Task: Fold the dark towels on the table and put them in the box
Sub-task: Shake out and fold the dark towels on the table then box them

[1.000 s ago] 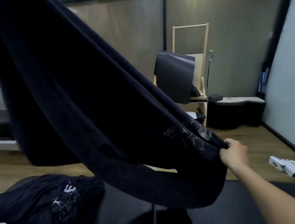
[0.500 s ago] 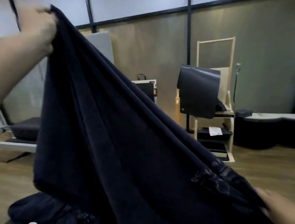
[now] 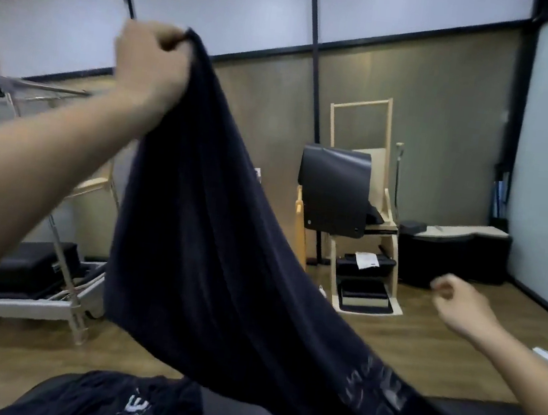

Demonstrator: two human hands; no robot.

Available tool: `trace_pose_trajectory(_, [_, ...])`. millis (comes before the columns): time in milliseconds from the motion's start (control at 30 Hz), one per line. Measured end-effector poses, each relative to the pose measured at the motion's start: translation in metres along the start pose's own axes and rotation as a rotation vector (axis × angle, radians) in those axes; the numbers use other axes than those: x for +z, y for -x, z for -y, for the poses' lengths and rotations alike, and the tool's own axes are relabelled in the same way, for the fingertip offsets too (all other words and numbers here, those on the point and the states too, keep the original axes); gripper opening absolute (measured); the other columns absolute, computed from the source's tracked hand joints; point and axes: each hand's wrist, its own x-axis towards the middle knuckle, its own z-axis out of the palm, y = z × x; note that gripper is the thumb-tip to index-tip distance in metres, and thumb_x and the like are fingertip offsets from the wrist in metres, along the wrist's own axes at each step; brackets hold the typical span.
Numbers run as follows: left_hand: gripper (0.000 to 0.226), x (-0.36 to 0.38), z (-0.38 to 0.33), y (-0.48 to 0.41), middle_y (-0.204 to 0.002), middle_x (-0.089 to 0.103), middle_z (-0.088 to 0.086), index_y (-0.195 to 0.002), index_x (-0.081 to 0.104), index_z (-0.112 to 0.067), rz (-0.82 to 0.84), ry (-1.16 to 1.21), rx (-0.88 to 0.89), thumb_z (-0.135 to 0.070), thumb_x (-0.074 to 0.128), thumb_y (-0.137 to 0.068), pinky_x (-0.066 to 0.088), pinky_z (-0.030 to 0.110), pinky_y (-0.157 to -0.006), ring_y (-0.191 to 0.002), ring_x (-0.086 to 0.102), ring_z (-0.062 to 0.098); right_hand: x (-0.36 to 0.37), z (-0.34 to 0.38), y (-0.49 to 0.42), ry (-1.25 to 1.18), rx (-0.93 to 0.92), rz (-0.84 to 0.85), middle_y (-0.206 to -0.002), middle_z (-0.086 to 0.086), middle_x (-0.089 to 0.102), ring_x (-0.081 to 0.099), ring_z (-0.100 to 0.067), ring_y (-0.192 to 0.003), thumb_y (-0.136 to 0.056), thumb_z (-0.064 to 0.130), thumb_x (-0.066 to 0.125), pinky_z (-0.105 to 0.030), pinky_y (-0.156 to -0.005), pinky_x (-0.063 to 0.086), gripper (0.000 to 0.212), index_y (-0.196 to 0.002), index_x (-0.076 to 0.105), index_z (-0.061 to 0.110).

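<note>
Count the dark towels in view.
2. A hanging towel gripped by the left hand trails to the lower right; a crumpled towel lies at the bottom left. More may be hidden behind it.

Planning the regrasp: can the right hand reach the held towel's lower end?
Likely yes: right hand holds nothing and hovers above the towel, near its lower end, nothing between; left hand grips the top.

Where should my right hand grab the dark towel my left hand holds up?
Pinch the low printed end of the towel, coming down from the right. The left hand grips the top corner, the cloth slopes down to that end, and the empty right hand hovers just above it.
</note>
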Motion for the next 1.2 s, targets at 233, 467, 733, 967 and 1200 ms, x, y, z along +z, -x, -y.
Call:
trace_pose_trajectory(233, [0.010, 0.061, -0.039, 0.147, -0.086, 0.059, 0.005, -0.083, 0.064, -0.015, 0.535, 0.207, 0.127, -0.021, 0.057, -0.085, 0.046, 0.035, -0.081, -0.088, 0.060, 0.027, -0.033, 0.197, 0.058, -0.528, -0.626, 0.261, -0.076, 0.006, 0.063, 0.059, -0.007, -0.067, -0.082, 0.028, 0.080, -0.020, -0.063, 0.049, 0.022, -0.080, 0.058, 0.023])
trace_pose_trajectory(467, [0.011, 0.035, -0.007, 0.252, -0.076, 0.062, -0.004, -0.086, 0.059, -0.021, 0.690, 0.422, -0.087, -0.032, 0.059, -0.089, 0.046, 0.035, -0.068, -0.074, 0.058, 0.014, 0.030, 0.132, 0.106, -0.509, -0.587, 0.289, -0.069, 0.013, 0.059, 0.054, -0.006, -0.065, -0.080, 0.008, 0.069, -0.028, -0.065, 0.047, 0.034, -0.075, 0.051, 0.036])
trace_pose_trajectory(733, [0.020, 0.030, 0.033, 0.364, -0.074, 0.058, -0.006, -0.086, 0.057, -0.023, 0.989, 0.498, -0.486, -0.024, 0.062, -0.067, 0.045, 0.037, -0.067, -0.069, 0.053, 0.012, 0.099, 0.066, 0.157, -0.600, -0.356, 0.434, -0.072, 0.010, 0.053, 0.049, -0.011, -0.070, -0.088, -0.002, 0.058, -0.036, -0.068, 0.042, 0.037, -0.078, 0.049, 0.033])
trace_pose_trajectory(967, [0.008, 0.005, 0.043, 0.342, -0.077, 0.064, -0.006, -0.084, 0.068, -0.018, 0.957, 0.614, -0.429, -0.012, 0.065, -0.080, 0.046, 0.025, -0.069, -0.072, 0.056, 0.006, 0.090, 0.085, 0.172, -0.592, -0.479, 0.360, -0.085, 0.012, 0.061, 0.057, -0.013, -0.077, -0.085, 0.016, 0.059, -0.030, -0.073, 0.047, 0.025, -0.085, 0.053, 0.041])
trace_pose_trajectory(1200, [0.024, -0.016, 0.031, 0.368, -0.075, 0.056, 0.001, -0.086, 0.066, -0.012, 0.880, 0.882, -0.664, -0.035, 0.063, -0.093, 0.042, 0.028, -0.071, -0.072, 0.051, 0.016, 0.085, 0.085, 0.190, -0.658, -0.523, 0.387, -0.089, 0.016, 0.070, 0.065, -0.001, -0.088, -0.089, 0.013, 0.060, -0.011, -0.079, 0.046, 0.024, -0.085, 0.068, 0.035])
